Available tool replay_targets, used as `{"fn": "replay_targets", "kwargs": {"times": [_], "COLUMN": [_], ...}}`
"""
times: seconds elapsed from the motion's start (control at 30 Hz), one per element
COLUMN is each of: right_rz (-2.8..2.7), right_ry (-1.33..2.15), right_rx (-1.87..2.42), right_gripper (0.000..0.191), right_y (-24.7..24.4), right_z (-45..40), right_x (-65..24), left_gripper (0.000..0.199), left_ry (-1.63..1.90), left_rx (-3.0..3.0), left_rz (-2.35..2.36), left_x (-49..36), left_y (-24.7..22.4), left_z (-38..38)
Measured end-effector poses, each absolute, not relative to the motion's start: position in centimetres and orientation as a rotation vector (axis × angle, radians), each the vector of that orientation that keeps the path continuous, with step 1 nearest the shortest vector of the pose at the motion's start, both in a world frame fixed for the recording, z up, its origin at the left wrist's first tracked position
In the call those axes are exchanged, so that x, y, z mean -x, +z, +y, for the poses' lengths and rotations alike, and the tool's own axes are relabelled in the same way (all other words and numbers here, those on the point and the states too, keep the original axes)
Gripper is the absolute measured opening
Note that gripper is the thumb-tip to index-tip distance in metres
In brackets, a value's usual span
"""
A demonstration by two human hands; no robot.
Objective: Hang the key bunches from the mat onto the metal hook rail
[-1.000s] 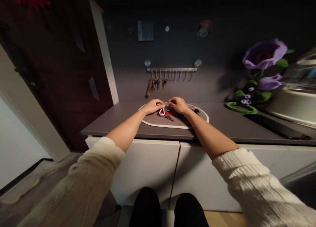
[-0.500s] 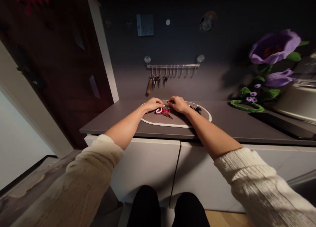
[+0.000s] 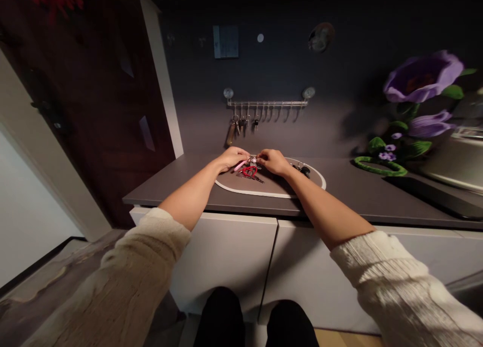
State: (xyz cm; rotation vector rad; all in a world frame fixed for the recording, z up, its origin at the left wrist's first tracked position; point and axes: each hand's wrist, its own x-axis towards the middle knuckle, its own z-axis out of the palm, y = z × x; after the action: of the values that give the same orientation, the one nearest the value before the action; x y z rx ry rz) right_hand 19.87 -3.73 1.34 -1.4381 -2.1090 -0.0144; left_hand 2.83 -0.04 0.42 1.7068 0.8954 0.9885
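Note:
My left hand (image 3: 233, 158) is closed in a pinch on a bunch of keys (image 3: 255, 164) raised over an oval mat (image 3: 264, 194). A pink strap (image 3: 240, 165) hangs from the bunch beside my left fingertips. My right hand (image 3: 272, 161) pinches the same bunch from the other side, its fingertips partly hidden. Just below, a red cord (image 3: 249, 172) with metal keys lies on the mat. Past my right wrist, more keys with a black fob (image 3: 304, 171) rest on the mat, partly covered by the hand.
A hook rail (image 3: 267, 104) on the dark wall carries several keys (image 3: 237, 125) on its left hooks. Purple fabric flowers (image 3: 422, 80) and a pale lamp-like object (image 3: 453, 158) stand on the right. A black flat object (image 3: 433, 196) lies on the counter (image 3: 169, 181).
The keys between my hands have lifted off the mat, and the pink strap now hangs by my left fingers, apart from the red cord. The view has shifted slightly.

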Motion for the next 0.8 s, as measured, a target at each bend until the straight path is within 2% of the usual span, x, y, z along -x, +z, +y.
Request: {"fn": "replay_targets", "kwargs": {"times": [0.33, 0.8], "right_rz": [-1.979, -1.847], "right_ry": [0.116, 0.094], "right_rx": [1.351, 1.219], "right_gripper": [0.022, 0.023], "right_y": [1.9, 2.1], "right_z": [-4.7, -4.6], "right_x": [-19.3, -19.6], "left_gripper": [0.01, 0.012], "left_ry": [1.091, 1.074], "left_rx": [-1.448, -1.35], "left_rz": [0.747, 0.679], "left_x": [-2.8, -2.4], "left_y": [1.5, 1.9], "left_z": [-0.7, -0.7]}}
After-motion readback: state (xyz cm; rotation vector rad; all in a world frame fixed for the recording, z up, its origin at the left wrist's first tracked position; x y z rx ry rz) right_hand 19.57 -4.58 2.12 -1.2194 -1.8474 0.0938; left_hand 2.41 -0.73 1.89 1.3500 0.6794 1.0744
